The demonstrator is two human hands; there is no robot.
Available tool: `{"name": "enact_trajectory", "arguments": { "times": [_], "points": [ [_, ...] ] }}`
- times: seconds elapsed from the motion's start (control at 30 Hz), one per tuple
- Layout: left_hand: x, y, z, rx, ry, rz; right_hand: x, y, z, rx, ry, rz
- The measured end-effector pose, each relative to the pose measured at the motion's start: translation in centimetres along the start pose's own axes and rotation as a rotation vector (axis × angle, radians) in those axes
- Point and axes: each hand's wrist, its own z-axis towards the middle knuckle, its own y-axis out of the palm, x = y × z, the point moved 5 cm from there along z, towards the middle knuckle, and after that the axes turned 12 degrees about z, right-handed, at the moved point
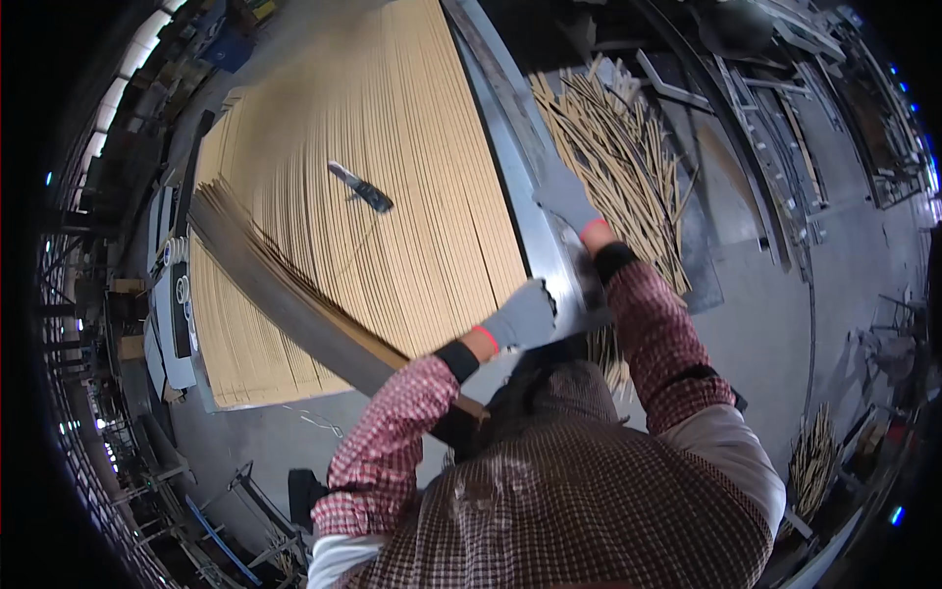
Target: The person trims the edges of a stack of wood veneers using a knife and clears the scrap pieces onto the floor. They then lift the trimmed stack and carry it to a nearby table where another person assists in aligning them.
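Observation:
A wide stack of tan strips [422,128], set side by side, fills the table in front of me. On top lies a knife [368,193] with a dark handle. Along the stack's right side runs a pale metal surface [510,128] with a long grey strip [488,54] at its outer edge. My right hand [566,199], in a grey glove, is closed around that strip. Nearer to me, my left hand [522,316], gloved too, rests by the near end of the metal; its fingers bend down and their tips are hidden. A curved bundle of dark-faced strips [285,294] lies across the stack's left part.
Many loose tan and dark strips [628,157] lie in a heap to the right of the table. Metal frames [775,167] stand farther right. Another pile of strips [812,461] is at the lower right. White rolls [181,285] sit by the table's left side.

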Motion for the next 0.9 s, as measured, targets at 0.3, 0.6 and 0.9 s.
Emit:
{"name": "enact_trajectory", "arguments": {
  "times": [0.3, 0.6, 0.9],
  "points": [
    [1.2, -4.8, -1.7, 0.085, -0.071, -0.017, -0.7, -3.2, -20.2, -0.044, -0.044, 0.884],
    [-4.7, 1.4, -3.9, -0.096, -0.034, 0.215, -3.0, 2.1, -35.8, 0.040, 0.213, 0.489],
    [-3.7, 0.9, -1.1, -0.154, 0.073, 0.264, 5.1, 8.0, -59.4, 0.205, 0.600, 0.393]
  ]
}}
